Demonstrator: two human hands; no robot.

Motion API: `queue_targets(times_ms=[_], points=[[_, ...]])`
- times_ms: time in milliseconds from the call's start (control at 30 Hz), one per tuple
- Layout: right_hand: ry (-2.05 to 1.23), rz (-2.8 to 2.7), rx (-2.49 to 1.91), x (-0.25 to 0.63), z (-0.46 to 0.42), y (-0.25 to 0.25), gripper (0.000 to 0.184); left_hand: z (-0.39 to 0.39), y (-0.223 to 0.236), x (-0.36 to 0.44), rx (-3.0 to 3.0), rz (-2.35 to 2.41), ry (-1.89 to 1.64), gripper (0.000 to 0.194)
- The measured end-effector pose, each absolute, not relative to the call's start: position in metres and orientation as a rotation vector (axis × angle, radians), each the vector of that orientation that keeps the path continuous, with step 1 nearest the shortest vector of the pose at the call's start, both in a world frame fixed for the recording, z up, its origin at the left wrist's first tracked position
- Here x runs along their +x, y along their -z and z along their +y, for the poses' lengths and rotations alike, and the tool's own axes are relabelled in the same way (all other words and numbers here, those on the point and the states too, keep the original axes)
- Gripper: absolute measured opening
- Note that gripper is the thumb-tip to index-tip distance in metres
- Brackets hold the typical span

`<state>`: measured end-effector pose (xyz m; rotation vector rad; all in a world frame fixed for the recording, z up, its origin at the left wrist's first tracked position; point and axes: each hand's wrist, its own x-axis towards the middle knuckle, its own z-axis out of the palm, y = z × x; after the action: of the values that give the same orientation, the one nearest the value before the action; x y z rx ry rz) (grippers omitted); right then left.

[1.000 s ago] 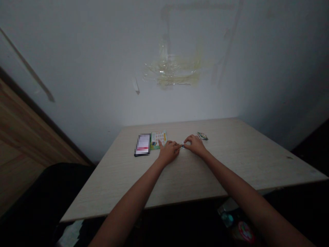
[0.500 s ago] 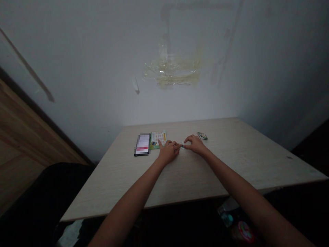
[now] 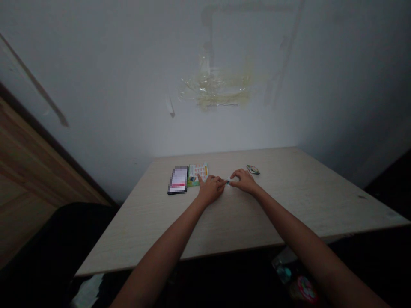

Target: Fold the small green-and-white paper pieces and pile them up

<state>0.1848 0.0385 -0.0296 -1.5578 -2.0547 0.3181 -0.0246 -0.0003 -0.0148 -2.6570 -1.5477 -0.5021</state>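
Note:
Between my fingertips on the pale wooden table [image 3: 160,222] lies a small light piece with a dark patch [image 3: 228,182]; it looks like folded paper, too small to be sure. My left hand [image 3: 211,189] rests at its left side, fingers pressed to the edge and thumb out to the left. My right hand [image 3: 244,180] meets the piece from the right, thumb and forefinger closed in a pinch on it. Left of my left hand lies a printed green and white booklet [image 3: 198,171]. A small folded colourful paper [image 3: 253,169] sits just beyond my right hand.
A phone-like device with a blurred screen [image 3: 178,180] lies beside the booklet. The wall [image 3: 128,85] rises behind the table, with old tape [image 3: 221,92] stuck on it. Below the front edge are a bottle with a teal cap [image 3: 284,273] and a pink round item [image 3: 306,288].
Hardly anything differs. Both hands stay at the small piece with only slight finger motion, and the camera view shifts very slightly.

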Motion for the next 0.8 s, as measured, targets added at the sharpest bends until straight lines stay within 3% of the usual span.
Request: queue_targets(times_ms=[800], points=[[-0.325,-2.11,-1.568,0.1856,0.0379,0.026,0.034,-0.0002,0.015,-0.0238,-2.683,-1.553,0.552,0.032]])
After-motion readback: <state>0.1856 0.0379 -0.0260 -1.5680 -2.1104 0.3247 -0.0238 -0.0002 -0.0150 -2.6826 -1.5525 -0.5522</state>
